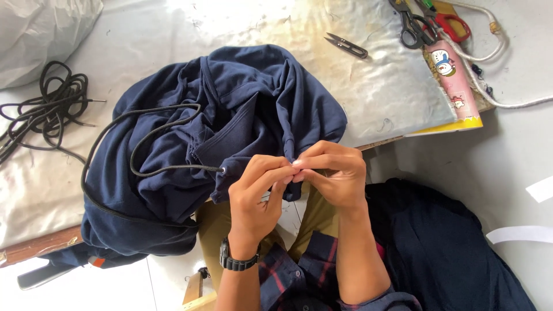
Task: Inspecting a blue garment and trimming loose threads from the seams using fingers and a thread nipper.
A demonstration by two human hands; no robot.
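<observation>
A navy blue garment [230, 115] lies bunched on the table and hangs over its front edge. A black drawstring cord [150, 167] loops across it and enters an eyelet in the hem. My left hand [256, 193] and my right hand [334, 173] meet at the garment's hem, fingertips pinched together on the fabric edge. A black watch sits on my left wrist.
A coil of black cords [43, 109] lies at the table's left. Thread snips [347, 46] and scissors [416, 26] rest at the back right beside a pink case [455, 80] and white cables. More dark fabric [449, 247] is piled at my right.
</observation>
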